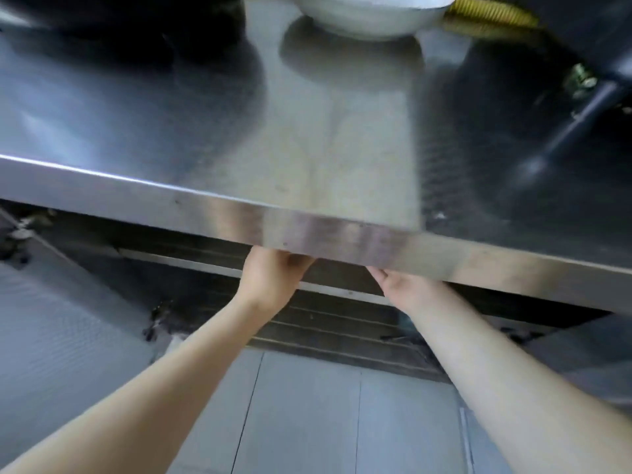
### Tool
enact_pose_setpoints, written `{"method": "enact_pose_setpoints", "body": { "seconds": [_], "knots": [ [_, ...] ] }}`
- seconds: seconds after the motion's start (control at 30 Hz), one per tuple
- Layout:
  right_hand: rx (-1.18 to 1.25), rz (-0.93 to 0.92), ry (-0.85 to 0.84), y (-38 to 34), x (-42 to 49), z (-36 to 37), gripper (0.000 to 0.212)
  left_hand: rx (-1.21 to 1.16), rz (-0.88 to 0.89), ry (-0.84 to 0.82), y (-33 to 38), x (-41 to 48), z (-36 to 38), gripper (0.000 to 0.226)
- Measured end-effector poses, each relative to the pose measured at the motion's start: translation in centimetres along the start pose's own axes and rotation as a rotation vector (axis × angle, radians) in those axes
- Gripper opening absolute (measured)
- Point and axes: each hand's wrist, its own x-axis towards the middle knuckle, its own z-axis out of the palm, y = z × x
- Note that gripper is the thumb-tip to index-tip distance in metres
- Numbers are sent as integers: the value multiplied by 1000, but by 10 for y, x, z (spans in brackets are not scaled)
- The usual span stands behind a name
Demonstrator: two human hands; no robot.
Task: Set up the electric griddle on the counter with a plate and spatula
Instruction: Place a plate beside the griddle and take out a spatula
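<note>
A stainless steel counter (325, 131) fills the upper half of the blurred head view. Both my arms reach under its front edge (342, 241). My left hand (270, 278) and my right hand (407, 289) go beneath the edge, and their fingers are hidden by it, so what they touch cannot be seen. A white plate or bowl (369, 18) stands at the back of the counter. No griddle and no spatula can be made out.
A dark bulky object (119, 25) sits at the counter's back left. At the back right are a yellow corrugated hose (492, 12) and dark equipment (581, 80). A slatted lower shelf (342, 323) runs under the counter, above a grey tiled floor (307, 422).
</note>
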Motion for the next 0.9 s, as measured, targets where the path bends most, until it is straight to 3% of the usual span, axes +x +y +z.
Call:
{"method": "enact_pose_setpoints", "body": {
  "seconds": [0.07,0.2,0.27,0.57,0.9],
  "knots": [
    [111,81,4,6,-24,-8,23,108,-21,-17,8,-26,-11,7],
    [28,208,83,17,-79,-8,8,264,-19,-80,24,-70,-32,26],
    [43,251,118,22,-107,-8,10,281,-36,-118,33,-90,-43,29],
    [108,273,202,43,-235,3,13,335,-5,-194,74,-183,-113,28],
    [74,161,33,-18,-369,82,15,343,71,-310,190,-221,-226,14]
  ]
}}
